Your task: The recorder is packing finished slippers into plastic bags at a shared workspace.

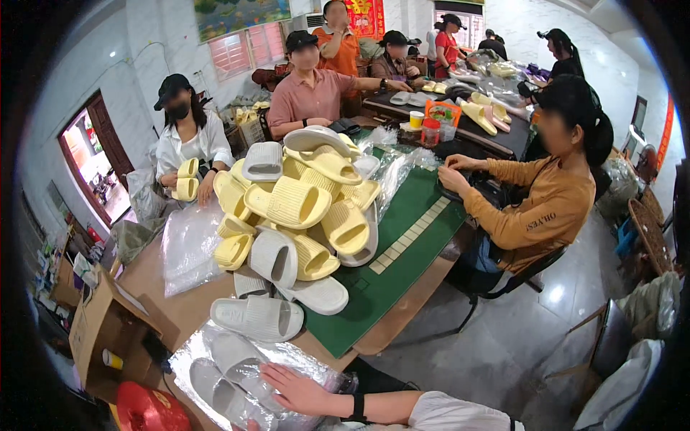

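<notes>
At the near edge of the table, a clear plastic bag (pixel 188 353) lies around a pair of grey slippers (pixel 233 359). My right hand (pixel 302 389) rests flat on the bag, its fingers stretched out over the slippers. A small bit of my left hand (pixel 248 422) shows at the lower edge beside the bag; its fingers are mostly hidden. Just beyond the bag lies a loose grey slipper (pixel 257 319). Behind it rises a heap of yellow slippers (pixel 291 205) mixed with grey ones.
A green mat (pixel 402 287) with a strip of pale rectangles covers the table's right part. Empty plastic bags (pixel 188 248) lie left of the heap. A cardboard box (pixel 115 330) and a red object (pixel 151 409) stand near left. A person in orange-brown (pixel 532 201) sits at the right; other people work farther back.
</notes>
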Demonstrator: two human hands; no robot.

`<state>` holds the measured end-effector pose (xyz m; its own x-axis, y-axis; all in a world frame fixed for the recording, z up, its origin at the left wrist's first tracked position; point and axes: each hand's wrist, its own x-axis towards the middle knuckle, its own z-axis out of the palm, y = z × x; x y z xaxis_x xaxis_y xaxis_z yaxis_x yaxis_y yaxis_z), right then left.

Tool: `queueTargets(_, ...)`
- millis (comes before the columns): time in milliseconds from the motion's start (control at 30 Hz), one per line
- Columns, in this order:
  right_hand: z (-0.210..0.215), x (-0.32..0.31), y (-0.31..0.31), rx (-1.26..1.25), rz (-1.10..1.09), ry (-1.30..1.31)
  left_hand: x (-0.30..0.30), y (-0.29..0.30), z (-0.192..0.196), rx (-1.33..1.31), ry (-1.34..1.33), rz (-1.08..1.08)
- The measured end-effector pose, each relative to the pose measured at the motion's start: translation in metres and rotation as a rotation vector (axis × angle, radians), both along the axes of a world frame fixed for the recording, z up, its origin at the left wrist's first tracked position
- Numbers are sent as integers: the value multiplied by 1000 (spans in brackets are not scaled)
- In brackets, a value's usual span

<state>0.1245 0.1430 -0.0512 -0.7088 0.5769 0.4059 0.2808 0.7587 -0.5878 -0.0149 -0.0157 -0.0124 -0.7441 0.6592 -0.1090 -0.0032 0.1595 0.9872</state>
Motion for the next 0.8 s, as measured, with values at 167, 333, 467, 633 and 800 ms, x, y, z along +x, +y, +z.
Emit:
queueTargets(167,-5,-2,3,1,19,-14,13,6,7,82,-98,58)
queueTargets(333,6,-2,-5,24,-28,78,6,4,4,61,-126,52)
queueTargets(467,11,-1,-3,-61,-10,26,8,8,12,61,-125,28)
queueTargets(633,8,-1,1,-24,41,-46,4,4,10,81,-152,25)
queueTargets(800,3,-4,3,48,-10,-69,10,6,16,47,-119,79)
